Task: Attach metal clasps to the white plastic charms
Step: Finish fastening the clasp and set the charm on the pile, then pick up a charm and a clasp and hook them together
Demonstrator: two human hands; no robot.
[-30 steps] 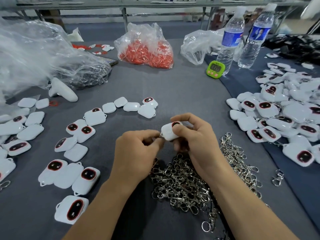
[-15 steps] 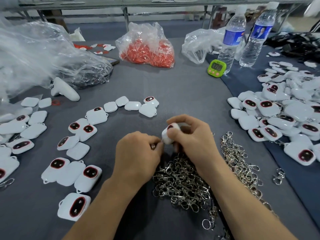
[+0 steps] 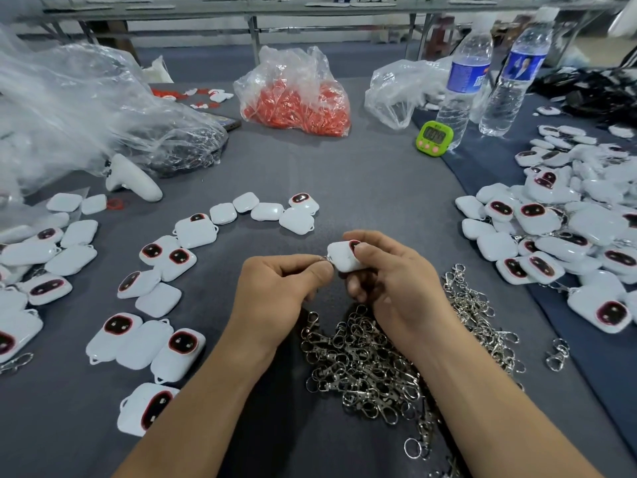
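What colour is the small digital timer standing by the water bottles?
The timer is lime green with pink buttons, clearest in the head view.

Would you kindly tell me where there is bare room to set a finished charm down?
Bare cloth lies between the red bag, green timer and row of charms. Crowded: the clasp heap near you, charm pile at right, scattered charms at left.

My bench [image 3: 362,174] is covered in a grey cloth, with a darker blue cloth [image 3: 586,374] laid over its right side. Beyond its far edge runs a long table [image 3: 241,8] on metal legs [image 3: 254,39], standing on a blue-grey floor [image 3: 206,60]. The light falls even and soft across it all.
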